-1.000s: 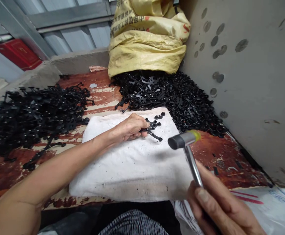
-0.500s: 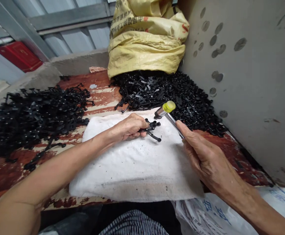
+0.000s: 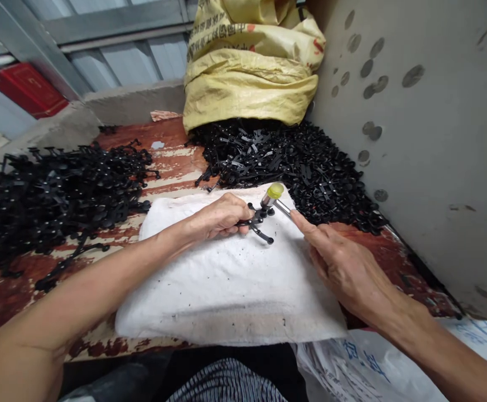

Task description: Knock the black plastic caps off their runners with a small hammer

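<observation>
Left hand: grip closed on a black branched part, which lies on the folded white cloth, near its far edge. Right hand: grip closed around the handle of a yellow-capped hammer; head right over the part's far end, contact can't be confirmed. Striking looks like the step in hand. To do it well: pin the part flat, keep the left fingertips clear of the head, land the face square, use short, controlled taps, keep the cloth smooth underneath. Black piles left and right on the tabletop.
</observation>
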A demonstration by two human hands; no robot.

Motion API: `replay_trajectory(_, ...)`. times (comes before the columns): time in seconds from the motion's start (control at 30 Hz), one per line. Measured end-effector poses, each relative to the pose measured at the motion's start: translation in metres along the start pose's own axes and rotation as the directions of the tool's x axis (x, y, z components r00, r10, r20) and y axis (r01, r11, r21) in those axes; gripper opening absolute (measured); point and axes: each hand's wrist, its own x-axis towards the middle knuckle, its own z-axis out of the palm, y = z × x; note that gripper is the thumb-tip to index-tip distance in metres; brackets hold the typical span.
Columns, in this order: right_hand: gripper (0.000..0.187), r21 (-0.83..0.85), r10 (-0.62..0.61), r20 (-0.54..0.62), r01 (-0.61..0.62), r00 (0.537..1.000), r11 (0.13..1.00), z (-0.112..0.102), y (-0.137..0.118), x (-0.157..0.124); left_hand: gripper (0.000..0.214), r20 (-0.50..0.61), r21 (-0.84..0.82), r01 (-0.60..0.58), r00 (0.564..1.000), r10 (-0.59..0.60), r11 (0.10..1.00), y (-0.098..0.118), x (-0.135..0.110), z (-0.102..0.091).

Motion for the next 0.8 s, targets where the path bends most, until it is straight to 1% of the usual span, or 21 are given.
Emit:
replay_trajectory(0.03, 0.058, 0.038, 0.003, 0.001, -0.003, 1.000, 0.999, -0.001, 0.000, 0.000, 0.026, -0.008, 0.005, 0.011, 1.000, -0.011, 1.000, -0.001, 0.000, 0.000)
replay_trajectory(0.1, 0.063, 0.117, 0.027, -0.132, -0.012, 0.991, 0.993, -0.001, -0.002, -0.001, 0.027, -0.008, 0.000, 0.012, 1.000, -0.012, 1.000, -0.002, 0.001, 0.000)
replay_trajectory(0.17, 0.063, 0.094, 0.026, -0.171, -0.010, 0.985, 0.996, 0.000, -0.003, -0.001, 0.028, 0.001, 0.011, 0.001, 1.000, -0.001, 1.000, -0.002, 0.001, 0.000)
replay_trajectory(0.27, 0.057, 0.006, 0.005, -0.010, -0.005, 1.000, 1.000, 0.007, 0.000, -0.002, 0.028, -0.014, 0.072, -0.006, 1.000, 0.007, 0.997, -0.003, 0.001, 0.000)
replay_trajectory(0.3, 0.058, 0.006, 0.026, 0.008, -0.026, 1.000, 1.000, 0.009, 0.002, -0.003, 0.028, -0.018, 0.091, -0.010, 1.000, 0.011, 0.996, -0.004, 0.001, 0.000)
replay_trajectory(0.37, 0.057, 0.010, 0.066, 0.009, -0.067, 0.998, 0.998, 0.013, 0.005, -0.005, 0.027, -0.019, 0.110, -0.015, 1.000, 0.017, 0.994, -0.004, 0.001, 0.000)
replay_trajectory(0.43, 0.054, 0.020, 0.079, 0.028, -0.080, 0.996, 0.997, 0.012, 0.004, -0.005, 0.028, -0.018, 0.123, -0.008, 1.000, 0.010, 0.992, -0.004, 0.000, -0.001)
replay_trajectory(0.5, 0.048, 0.077, 0.100, 0.025, -0.102, 0.995, 0.992, 0.008, 0.001, -0.001, 0.027, -0.009, 0.139, -0.012, 1.000, 0.013, 0.990, -0.004, -0.002, -0.003)
replay_trajectory(0.53, 0.044, 0.132, 0.133, 0.006, -0.132, 0.991, 0.982, 0.005, 0.000, 0.002, 0.026, 0.010, 0.153, -0.034, 0.999, 0.033, 0.988, -0.003, -0.003, -0.003)
replay_trajectory(0.6, 0.034, 0.272, 0.233, -0.027, -0.217, 0.972, 0.938, -0.001, -0.003, 0.013, 0.023, 0.084, 0.199, -0.115, 0.991, 0.100, 0.973, -0.001, -0.008, -0.002)
replay_trajectory(0.63, 0.029, 0.346, 0.283, -0.004, -0.264, 0.959, 0.900, -0.002, -0.004, 0.020, 0.023, 0.137, 0.228, -0.166, 0.981, 0.137, 0.959, 0.001, -0.011, 0.000)
replay_trajectory(0.67, 0.020, 0.417, 0.310, 0.035, -0.295, 0.950, 0.859, -0.003, -0.003, 0.027, 0.022, 0.195, 0.258, -0.215, 0.966, 0.167, 0.942, 0.003, -0.015, 0.002)
replay_trajectory(0.7, 0.016, 0.500, 0.345, 0.094, -0.344, 0.934, 0.795, -0.002, -0.002, 0.034, 0.023, 0.254, 0.288, -0.258, 0.949, 0.186, 0.922, 0.005, -0.018, 0.005)
replay_trajectory(0.73, 0.016, 0.578, 0.368, 0.169, -0.394, 0.914, 0.715, 0.000, -0.001, 0.041, 0.024, 0.306, 0.315, -0.295, 0.931, 0.198, 0.902, 0.008, -0.022, 0.008)
replay_trajectory(0.8, 0.019, 0.634, 0.350, 0.257, -0.431, 0.901, 0.643, 0.006, 0.001, 0.050, 0.024, 0.374, 0.363, -0.369, 0.899, 0.229, 0.855, 0.011, -0.027, 0.014)
